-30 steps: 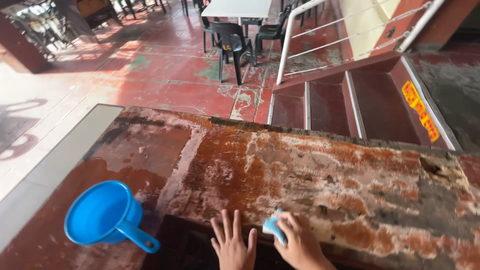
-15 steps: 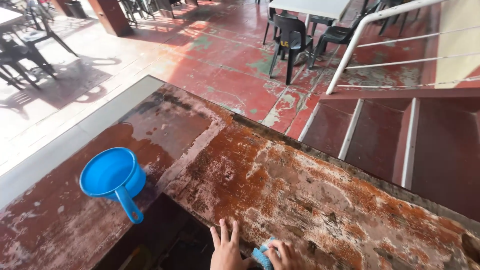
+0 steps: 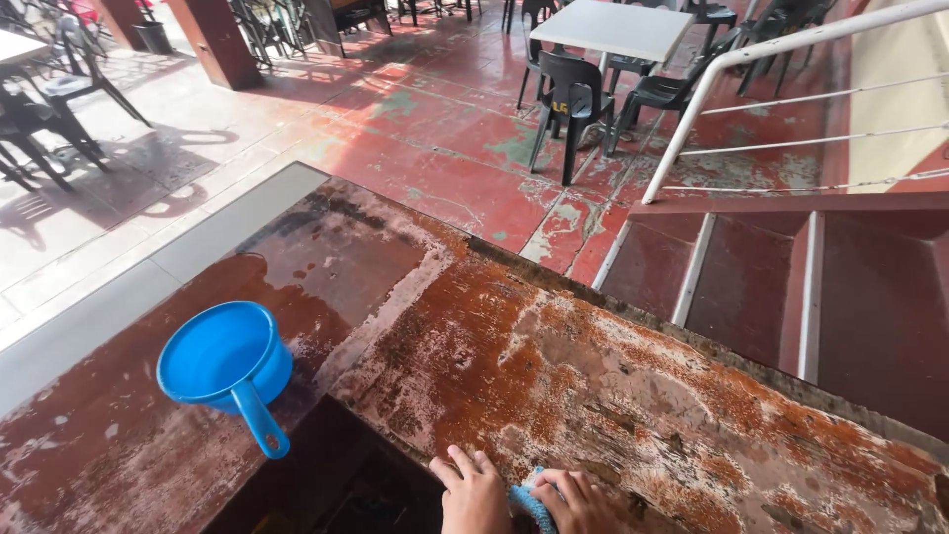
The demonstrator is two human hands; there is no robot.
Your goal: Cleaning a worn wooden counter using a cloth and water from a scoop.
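The right hand (image 3: 581, 502) is gripping 1 blue sponge (image 3: 531, 504) on a worn red ledge (image 3: 554, 376); the left hand (image 3: 474, 492) is lying flat, fingers spread, beside it.

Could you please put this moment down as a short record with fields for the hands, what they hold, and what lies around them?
left hand: left hand lies flat, fingers spread, on the worn ledge
right hand: right hand closed over a blue scrubber, pressed to the ledge
surface: reddish-brown, paint peeling, wet patch towards the left
nearby: blue dipper with a handle, left of the hands, apart from them
background: steps with white railing, black chairs at a white table
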